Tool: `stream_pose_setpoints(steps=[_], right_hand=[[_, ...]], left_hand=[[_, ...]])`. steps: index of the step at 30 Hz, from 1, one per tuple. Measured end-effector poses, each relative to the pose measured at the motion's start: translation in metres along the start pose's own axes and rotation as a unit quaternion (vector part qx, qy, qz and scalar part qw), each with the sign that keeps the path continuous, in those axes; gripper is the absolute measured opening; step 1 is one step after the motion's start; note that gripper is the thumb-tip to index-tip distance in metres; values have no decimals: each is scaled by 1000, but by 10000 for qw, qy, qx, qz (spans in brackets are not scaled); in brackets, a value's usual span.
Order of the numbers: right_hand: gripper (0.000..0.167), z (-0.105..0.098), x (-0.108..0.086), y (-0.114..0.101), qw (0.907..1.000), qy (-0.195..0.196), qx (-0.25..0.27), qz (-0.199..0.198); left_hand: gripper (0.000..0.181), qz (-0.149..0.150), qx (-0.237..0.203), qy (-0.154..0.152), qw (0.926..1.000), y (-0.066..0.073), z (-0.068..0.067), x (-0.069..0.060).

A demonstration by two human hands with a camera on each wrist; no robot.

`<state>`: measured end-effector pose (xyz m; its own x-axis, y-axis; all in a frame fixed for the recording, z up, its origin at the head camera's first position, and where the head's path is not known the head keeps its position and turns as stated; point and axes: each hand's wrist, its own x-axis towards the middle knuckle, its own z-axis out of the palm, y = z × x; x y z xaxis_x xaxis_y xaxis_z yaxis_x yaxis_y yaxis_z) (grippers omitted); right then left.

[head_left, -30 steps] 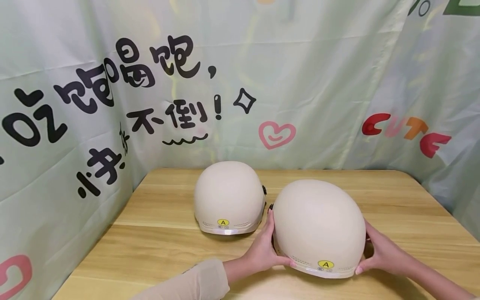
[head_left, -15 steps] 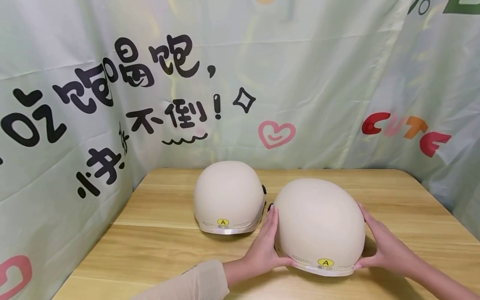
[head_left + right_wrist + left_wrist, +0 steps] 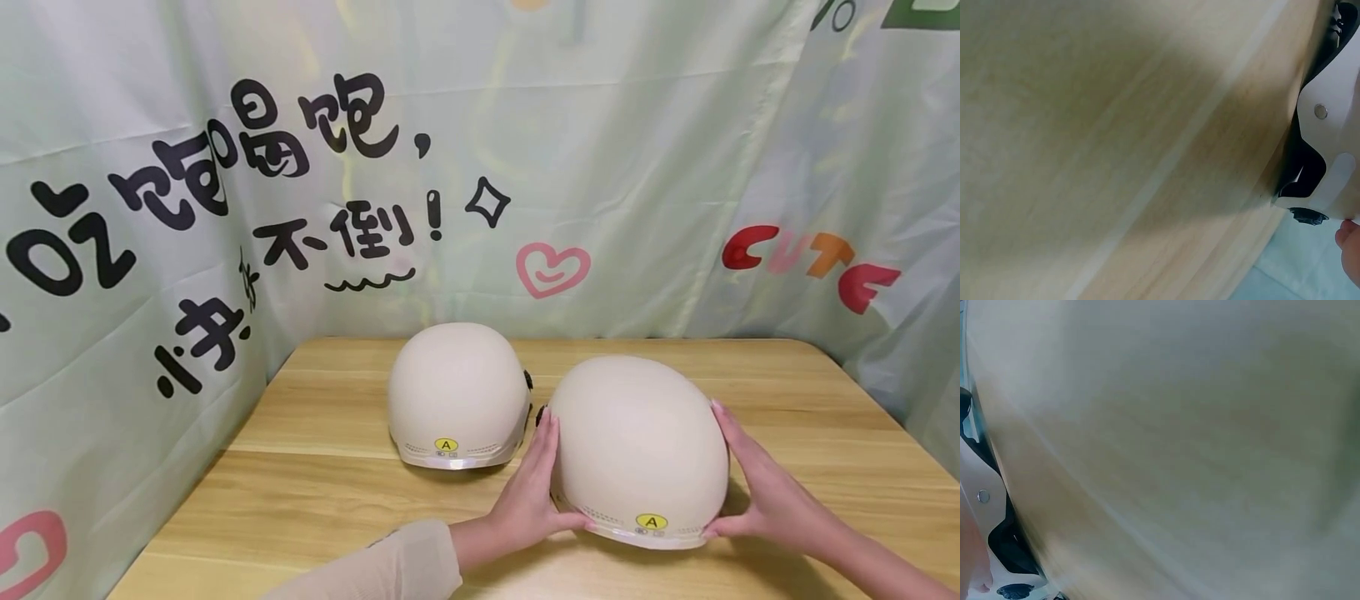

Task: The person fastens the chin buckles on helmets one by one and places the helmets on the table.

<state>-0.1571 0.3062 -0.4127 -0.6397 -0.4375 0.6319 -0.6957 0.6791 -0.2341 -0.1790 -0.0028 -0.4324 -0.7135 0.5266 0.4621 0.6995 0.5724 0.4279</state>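
A large cream helmet (image 3: 637, 442) with a yellow A sticker near its front rim stands on the table between both hands. My left hand (image 3: 525, 500) holds its left side, fingers along the shell and thumb at the front rim. On the opposite side, my right hand (image 3: 772, 496) holds it likewise, fingertips higher on the shell. A second, similar helmet (image 3: 457, 400) stands behind and to the left. The left wrist view catches a strip of the held helmet (image 3: 982, 481) at its left edge; the right wrist view has the helmet's side (image 3: 1332, 87) and a fingertip (image 3: 1350, 240).
Beneath both helmets is a wooden table (image 3: 300, 500) with rounded far corners. Pale green cloth (image 3: 637, 183) printed with lettering and hearts hangs behind it and along its sides. A dark knob (image 3: 528, 381) juts from the rear helmet's right side, close to the held helmet.
The held helmet has shifted slightly away from me. My right fingers have come from behind its side up onto the shell. The other helmet has stayed put.
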Motion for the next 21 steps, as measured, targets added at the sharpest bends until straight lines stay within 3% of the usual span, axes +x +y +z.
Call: stream_pose_setpoints(steps=[8, 21], right_hand=[[129, -3, 2, 7, 9998, -17, -104, -179], [127, -7, 8, 20, 9994, -76, -204, -274]], left_hand=[[130, -252, -45, -119, 9996, 2, 4, 8], [128, -459, -116, -167, 9987, 5, 10, 21]])
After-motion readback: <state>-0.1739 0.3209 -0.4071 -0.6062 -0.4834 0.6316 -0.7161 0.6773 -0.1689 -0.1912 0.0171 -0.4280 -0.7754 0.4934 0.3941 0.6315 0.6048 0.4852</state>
